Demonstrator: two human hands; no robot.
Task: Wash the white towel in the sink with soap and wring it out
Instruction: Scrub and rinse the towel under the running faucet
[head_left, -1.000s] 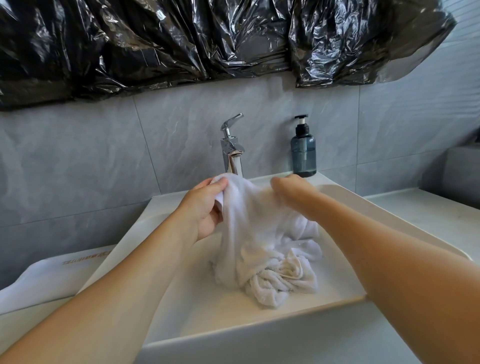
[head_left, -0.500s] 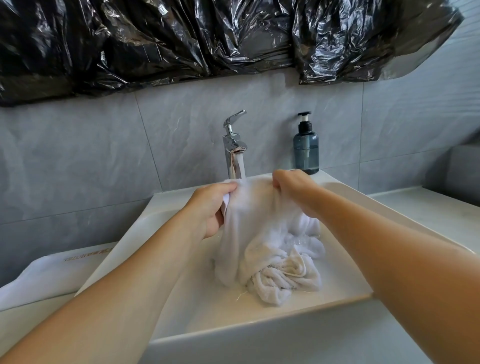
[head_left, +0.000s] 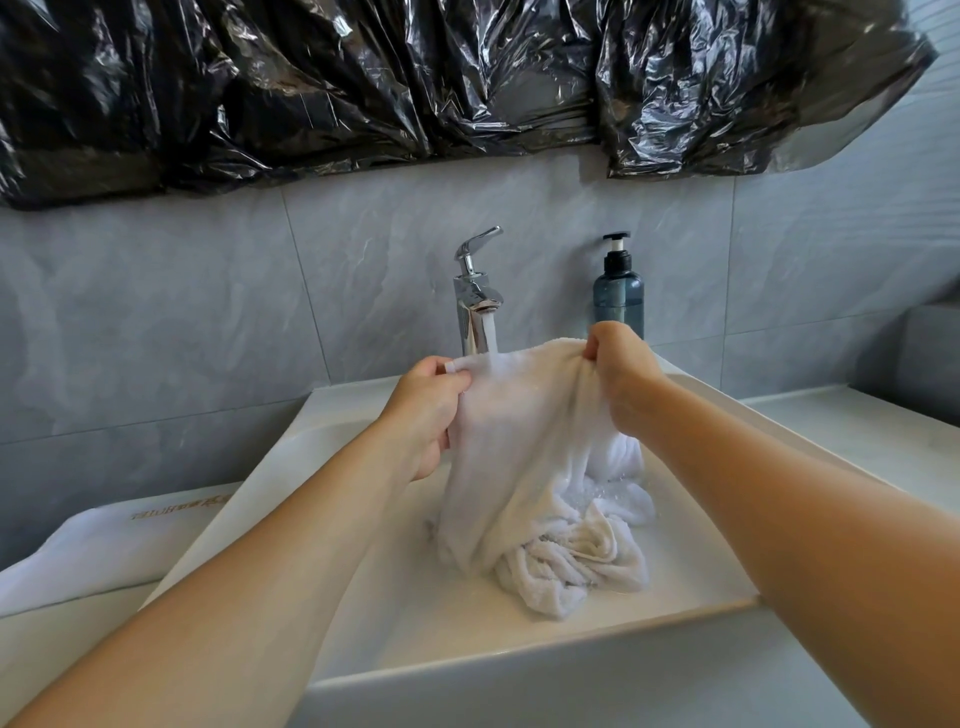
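The white towel (head_left: 524, 447) hangs in the white sink (head_left: 675, 597), its lower part bunched on the basin floor. My left hand (head_left: 426, 410) pinches the towel's upper left edge. My right hand (head_left: 621, 374) grips the upper right edge, so the top is stretched between both hands. Water runs from the chrome faucet (head_left: 475, 296) onto the stretched top of the towel. A dark blue soap pump bottle (head_left: 618, 291) stands on the sink's back rim, just behind my right hand.
A folded white cloth with gold lettering (head_left: 104, 540) lies on the counter left of the sink. Black plastic sheeting (head_left: 415, 78) covers the wall above the grey tiles. The pale counter (head_left: 857, 431) continues to the right of the sink.
Both hands lifted the towel's top edge higher and pulled it wider apart, bringing it under the faucet. Water now runs onto it.
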